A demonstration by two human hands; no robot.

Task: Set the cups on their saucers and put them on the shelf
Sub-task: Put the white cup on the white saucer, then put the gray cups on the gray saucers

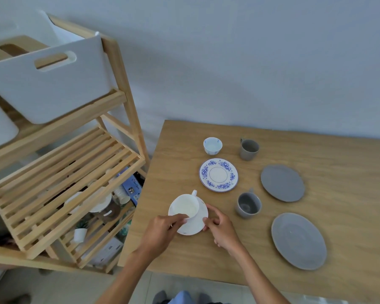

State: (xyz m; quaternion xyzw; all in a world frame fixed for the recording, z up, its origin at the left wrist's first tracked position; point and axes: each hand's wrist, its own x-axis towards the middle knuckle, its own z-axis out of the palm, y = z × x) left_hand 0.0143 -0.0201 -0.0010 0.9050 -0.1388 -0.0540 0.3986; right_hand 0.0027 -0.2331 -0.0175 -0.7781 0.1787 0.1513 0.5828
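Note:
A white cup point(185, 205) with its handle pointing away stands on a white saucer point(194, 224) near the table's left front. My left hand point(162, 232) pinches the saucer's left rim and my right hand point(222, 229) grips its right rim. Behind them lies a blue-flowered saucer point(218, 174), bare, with a small blue-and-white cup point(212, 145) beyond it. Two grey cups point(249, 149) point(248, 205) stand on the table next to two bare grey saucers point(282, 183) point(298, 240). The wooden slatted shelf point(59, 178) stands left of the table.
The wooden table point(338, 154) backs onto a pale wall. A white bin point(46, 84) fills the shelf unit's upper tier. Lower tiers hold plates, paper cups and boxes point(110, 200). The middle slatted tier is bare.

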